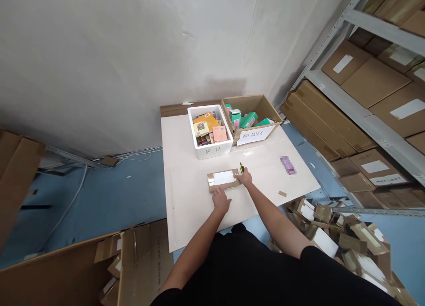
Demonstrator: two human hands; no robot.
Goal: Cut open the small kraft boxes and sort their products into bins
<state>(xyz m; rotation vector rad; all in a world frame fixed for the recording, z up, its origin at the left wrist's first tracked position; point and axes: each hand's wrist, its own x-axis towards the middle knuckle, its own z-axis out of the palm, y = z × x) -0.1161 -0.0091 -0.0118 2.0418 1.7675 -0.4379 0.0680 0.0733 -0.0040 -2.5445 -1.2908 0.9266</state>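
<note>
A small flat cardboard box with a white label and shiny tape lies on the white table in front of me. My left hand rests at its near edge, fingers stretched out and touching the cardboard, thumb apart. At the box's right end is my right hand, closed around a yellow and black utility knife that points up and away from me. Fingers of this hand also touch the box's right end. Whether the knife's blade is out is too small to tell.
Behind the box stand a white foam bin of booklets and small packs, and an open carton with green boxes. A blurred purple item and a cardboard scrap lie right. Used boxes pile on the floor by shelving.
</note>
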